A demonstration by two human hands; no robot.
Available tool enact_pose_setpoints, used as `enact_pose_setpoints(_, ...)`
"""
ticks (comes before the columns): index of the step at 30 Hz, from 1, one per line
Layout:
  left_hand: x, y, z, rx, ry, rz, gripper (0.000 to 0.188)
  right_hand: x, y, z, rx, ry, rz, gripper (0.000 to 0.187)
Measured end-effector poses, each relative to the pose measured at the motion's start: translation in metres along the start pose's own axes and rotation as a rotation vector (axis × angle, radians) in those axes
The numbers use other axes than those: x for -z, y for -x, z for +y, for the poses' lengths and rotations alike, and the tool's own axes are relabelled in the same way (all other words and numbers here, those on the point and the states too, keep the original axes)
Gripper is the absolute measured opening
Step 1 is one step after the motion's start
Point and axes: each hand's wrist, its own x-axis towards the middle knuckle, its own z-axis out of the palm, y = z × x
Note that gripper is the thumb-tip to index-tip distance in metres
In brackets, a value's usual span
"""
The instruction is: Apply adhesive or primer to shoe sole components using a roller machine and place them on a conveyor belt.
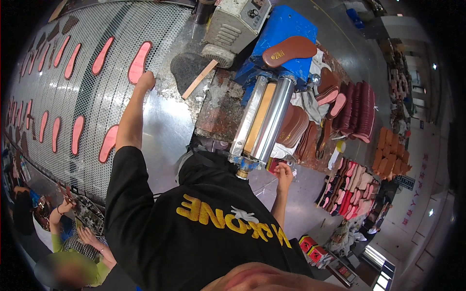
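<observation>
My left hand (147, 81) reaches out over the mesh belt and closes on the heel end of a pink insole with a dark rim (140, 60). That insole lies on or just above the mesh; I cannot tell which. Near the lower end of the gluing roller machine (277, 121) is my right hand (284, 175), its fingers loosely bent and apart, with nothing visible in them. A brown insole (290, 51) rests on the blue top of the machine.
More pink insoles (78, 133) lie in two rows on the mesh conveyor belt (160, 29). Stacks of brown insoles (294, 127) and maroon ones (357, 109) stand right of the rollers. A grey control box (233, 26) is behind. At lower left, a person (92, 252) works beside the belt.
</observation>
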Motion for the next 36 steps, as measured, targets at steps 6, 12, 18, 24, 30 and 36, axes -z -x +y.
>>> enact_pose_setpoints(6,0.021,0.046,0.089,-0.176,0.095,-0.425,0.017,0.009,0.01,0.011,-0.021,0.006,0.031,0.014)
enact_pose_setpoints(12,-0.003,0.135,0.121,-0.106,0.459,-0.165,0.01,0.001,-0.002,0.005,-0.023,0.001,0.004,0.014)
enact_pose_setpoints(18,-0.002,0.162,0.137,0.032,0.374,-0.149,0.012,-0.005,-0.018,-0.013,0.003,-0.024,-0.027,0.012)
enact_pose_setpoints(24,0.024,0.163,0.157,0.047,0.049,-0.231,0.023,0.011,-0.042,-0.017,0.166,-0.008,0.021,0.01)
enact_pose_setpoints(30,0.018,0.164,0.152,0.052,0.129,-0.101,0.018,-0.037,-0.063,-0.164,0.583,0.056,0.197,0.005)
enact_pose_setpoints(36,0.002,0.166,0.151,0.013,0.259,0.029,0.008,-0.158,-0.068,-0.29,0.892,0.321,-0.054,0.025)
